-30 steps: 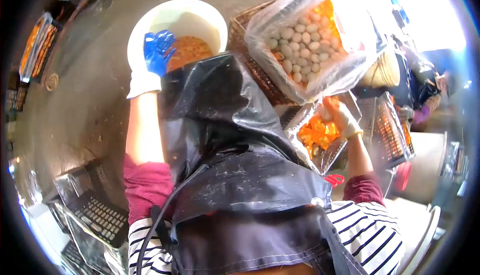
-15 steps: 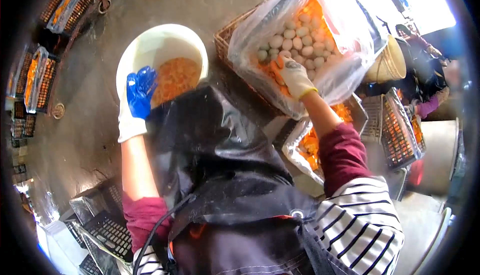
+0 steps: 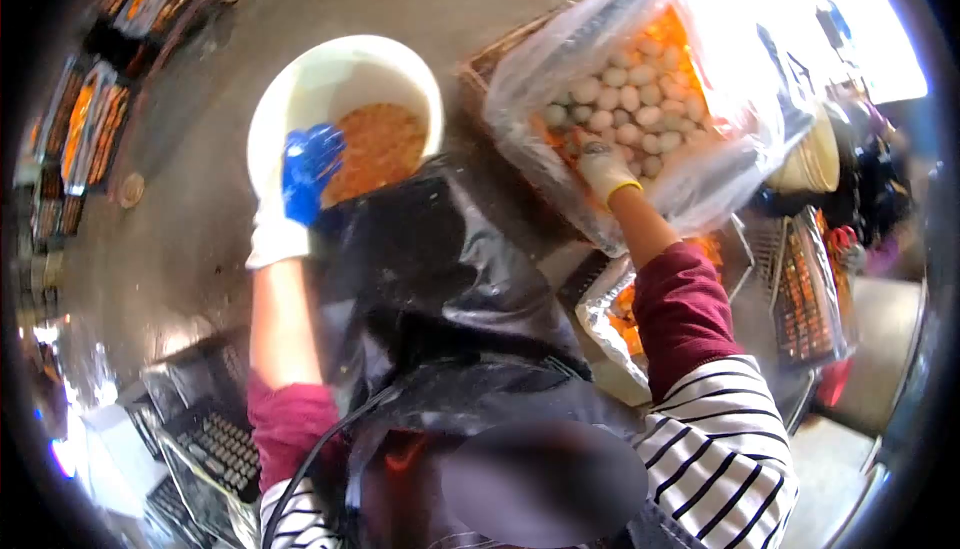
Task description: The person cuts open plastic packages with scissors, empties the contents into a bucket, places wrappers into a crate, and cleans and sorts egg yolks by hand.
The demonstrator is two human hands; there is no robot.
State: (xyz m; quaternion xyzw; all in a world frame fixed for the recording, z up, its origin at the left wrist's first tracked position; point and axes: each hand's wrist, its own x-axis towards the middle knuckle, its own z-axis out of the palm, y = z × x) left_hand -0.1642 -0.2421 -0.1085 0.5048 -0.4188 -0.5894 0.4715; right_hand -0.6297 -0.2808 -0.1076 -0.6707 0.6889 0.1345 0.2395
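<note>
My left hand (image 3: 307, 174), in a white glove with a blue coating, is over the near left side of a white bucket (image 3: 408, 74). Its blurred fingers look loosely bent and apart, and I see nothing in them. An orange mass (image 3: 375, 149), by its look egg yolks, lies in the bucket. My right hand (image 3: 607, 169), in a white glove with a yellow cuff, reaches into a plastic-lined crate (image 3: 535, 79) and touches the near left edge of a heap of pale eggs (image 3: 640, 109). Its fingertips are hidden, so I cannot tell whether they grip an egg.
Below my right forearm stands a lined box (image 3: 625, 319) of orange pieces. Farther right are a black crate (image 3: 805, 299) and a cream bucket (image 3: 808, 164). Stacked crates (image 3: 95, 129) line the left, with black crates (image 3: 215, 449) at lower left. A black apron (image 3: 440, 279) covers my lap.
The view has shifted, so the bucket and crate appear farther right. My right hand stays at the eggs, its fingers now less visible. My left hand remains over the bucket's side.
</note>
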